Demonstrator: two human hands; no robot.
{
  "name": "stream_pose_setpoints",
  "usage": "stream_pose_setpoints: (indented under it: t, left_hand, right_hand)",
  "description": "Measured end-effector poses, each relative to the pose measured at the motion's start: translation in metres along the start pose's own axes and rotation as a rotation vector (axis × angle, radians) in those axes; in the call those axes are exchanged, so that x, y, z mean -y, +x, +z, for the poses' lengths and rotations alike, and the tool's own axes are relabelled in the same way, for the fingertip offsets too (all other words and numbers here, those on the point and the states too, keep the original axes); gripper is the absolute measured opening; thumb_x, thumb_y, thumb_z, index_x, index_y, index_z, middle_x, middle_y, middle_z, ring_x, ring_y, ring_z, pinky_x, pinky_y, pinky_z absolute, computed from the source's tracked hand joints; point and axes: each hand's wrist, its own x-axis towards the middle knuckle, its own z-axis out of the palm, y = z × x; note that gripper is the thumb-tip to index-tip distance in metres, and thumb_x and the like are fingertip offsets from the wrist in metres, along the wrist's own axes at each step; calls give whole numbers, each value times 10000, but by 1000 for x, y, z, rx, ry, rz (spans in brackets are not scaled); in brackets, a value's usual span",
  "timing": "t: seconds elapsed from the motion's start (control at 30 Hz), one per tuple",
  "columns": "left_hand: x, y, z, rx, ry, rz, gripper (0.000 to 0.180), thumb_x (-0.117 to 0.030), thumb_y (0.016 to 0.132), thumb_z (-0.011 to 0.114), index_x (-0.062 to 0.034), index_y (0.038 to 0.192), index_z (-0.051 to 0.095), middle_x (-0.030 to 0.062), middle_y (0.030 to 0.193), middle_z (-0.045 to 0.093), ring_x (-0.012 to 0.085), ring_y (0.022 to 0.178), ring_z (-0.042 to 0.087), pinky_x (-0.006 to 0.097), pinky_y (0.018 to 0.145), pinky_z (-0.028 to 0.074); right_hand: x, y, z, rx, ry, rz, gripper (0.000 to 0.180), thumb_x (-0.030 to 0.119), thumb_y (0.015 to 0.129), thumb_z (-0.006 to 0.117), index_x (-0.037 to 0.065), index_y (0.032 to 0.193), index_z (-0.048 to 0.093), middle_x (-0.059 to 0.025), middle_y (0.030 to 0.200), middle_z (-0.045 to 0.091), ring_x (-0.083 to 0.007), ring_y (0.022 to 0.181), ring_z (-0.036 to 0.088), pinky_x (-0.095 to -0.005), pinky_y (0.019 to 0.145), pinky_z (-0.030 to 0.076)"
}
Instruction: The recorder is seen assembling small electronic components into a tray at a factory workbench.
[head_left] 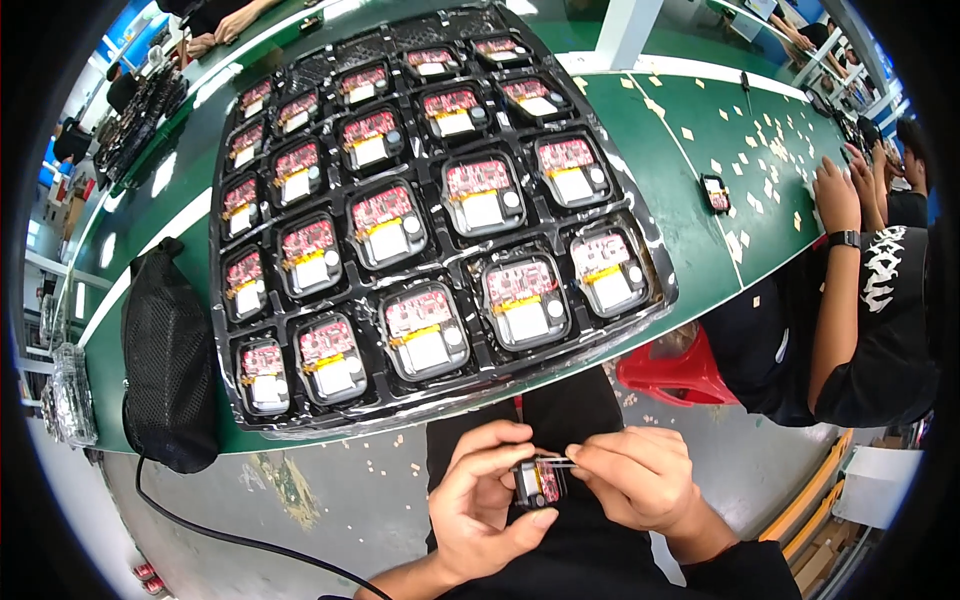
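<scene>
My left hand (478, 505) is closed around a small black device housing (527, 497) above my lap. The housing's open face shows a red circuit board and a pale part. My right hand (640, 480) pinches a pair of thin metal tweezers (556, 461), whose tips reach to the upper edge of the housing. Whether the tips touch the board is too small to tell. In front of me a black plastic tray (462, 358) carries several rows of like housings, each with a red board, a white block and yellow tape.
The tray lies on a green table (690, 130), its near edge just beyond my hands. A black mesh bag (170, 360) with a cable stands at its left. Right, one housing (715, 193) lies near scattered paper bits; a co-worker (870, 320) sits by a red stool (675, 375).
</scene>
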Motion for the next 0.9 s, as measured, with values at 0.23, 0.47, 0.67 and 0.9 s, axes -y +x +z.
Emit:
stream_pose_setpoints:
  t: [0.23,0.47,0.67,0.9]
  left_hand:
    - [-48,6,-10,138,284,355,568,-146,786,852,70,1221,558,213,1169,554,320,984,678,461,840,616]
    - [-130,68,-12,-137,432,526,620,-110,707,909,25,1195,552,209,1242,524,272,1041,650,390,934,564]
    - [-187,173,-51,-247,968,525,244,52,853,726,0,1049,591,74,1092,607,127,955,629,265,821,527]
    - [-186,270,-72,-124,1450,521,199,-83,836,802,17,945,669,64,855,668,106,726,595,282,669,505]
  right_hand:
    - [-26,19,-27,-491,118,157,169,45,873,766,-48,1001,708,-158,850,707,-220,706,669,-279,638,522]
    - [-86,73,-28,-613,525,384,200,37,986,661,-46,1167,651,-65,936,683,-77,732,596,-217,638,484]
    - [-103,71,-22,-532,581,482,183,34,991,644,-46,1156,649,-42,922,675,-59,724,584,-214,622,478]
    - [-100,75,-17,-532,532,433,166,21,980,658,-59,1126,656,-31,881,663,-55,699,579,-210,594,469]
